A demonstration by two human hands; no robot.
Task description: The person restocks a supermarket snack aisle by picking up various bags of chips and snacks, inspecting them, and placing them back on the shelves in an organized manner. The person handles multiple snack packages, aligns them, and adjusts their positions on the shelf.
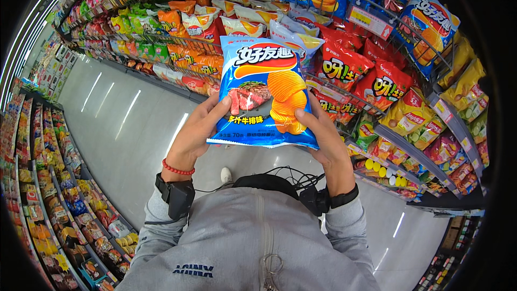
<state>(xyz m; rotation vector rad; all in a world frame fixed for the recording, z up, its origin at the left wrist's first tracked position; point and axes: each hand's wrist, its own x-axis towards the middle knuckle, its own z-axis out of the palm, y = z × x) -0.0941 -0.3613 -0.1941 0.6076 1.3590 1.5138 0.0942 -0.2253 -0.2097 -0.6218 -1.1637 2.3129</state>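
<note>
A blue bag of ridged potato chips point(264, 93) is held up in front of my chest, its printed front towards me. The front shows chips and sliced steak and bears writing. My left hand point(202, 125) grips the bag's left edge, thumb on the front and fingers behind. On the right edge, my right hand point(325, 133) holds it the same way. The fingers behind the bag are mostly hidden. A red bead bracelet point(178, 167) circles my left wrist, and black straps with devices sit on both forearms.
Wire-fronted shelves point(412, 36) of snack bags stand just beyond the bag, with red chip bags point(343, 64) behind its right side. Yellow chip bags point(408, 113) fill shelves at the right. Another stocked shelf point(68, 210) runs along the left. Between them lies a grey floor point(117, 101).
</note>
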